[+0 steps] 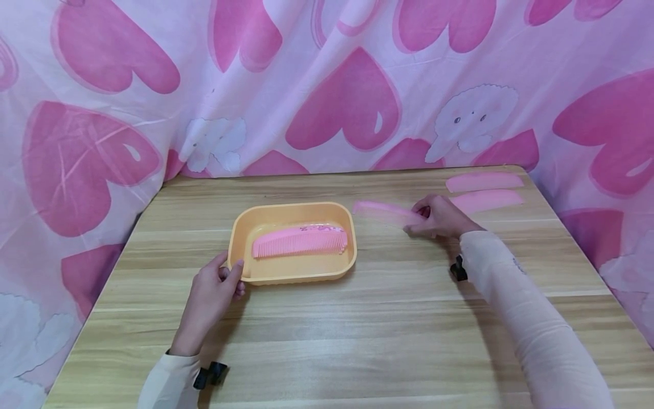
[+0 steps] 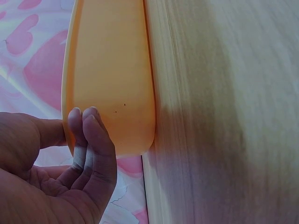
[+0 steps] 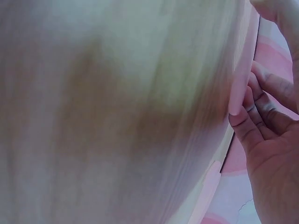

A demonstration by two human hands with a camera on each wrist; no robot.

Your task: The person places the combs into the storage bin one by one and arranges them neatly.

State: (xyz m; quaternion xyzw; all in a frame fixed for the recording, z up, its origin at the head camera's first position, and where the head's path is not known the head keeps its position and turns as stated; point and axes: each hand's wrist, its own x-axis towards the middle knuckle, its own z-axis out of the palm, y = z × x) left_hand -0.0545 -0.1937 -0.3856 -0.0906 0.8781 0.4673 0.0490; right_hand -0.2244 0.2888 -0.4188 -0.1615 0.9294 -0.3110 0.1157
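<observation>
My left hand [image 1: 208, 298] grips the near left corner of a yellow-orange plastic tray [image 1: 286, 279], thumb over the rim and fingers against the outer wall [image 2: 110, 65]. Inside the tray lies a pink comb [image 1: 298, 241] with a printed patch on its back, teeth toward me. To the right of the tray, my right hand [image 1: 444, 218] pinches the right end of another pink comb [image 1: 380, 210]. In the right wrist view this comb [image 3: 240, 84] is seen nearly edge-on, with fingertips along its back.
Two more pink combs lie at the back right of the wooden table [image 1: 317, 346], one comb [image 1: 485, 181] behind the other comb [image 1: 487, 200]. A pink heart-patterned cloth [image 1: 337, 102] hangs behind the table and at both sides.
</observation>
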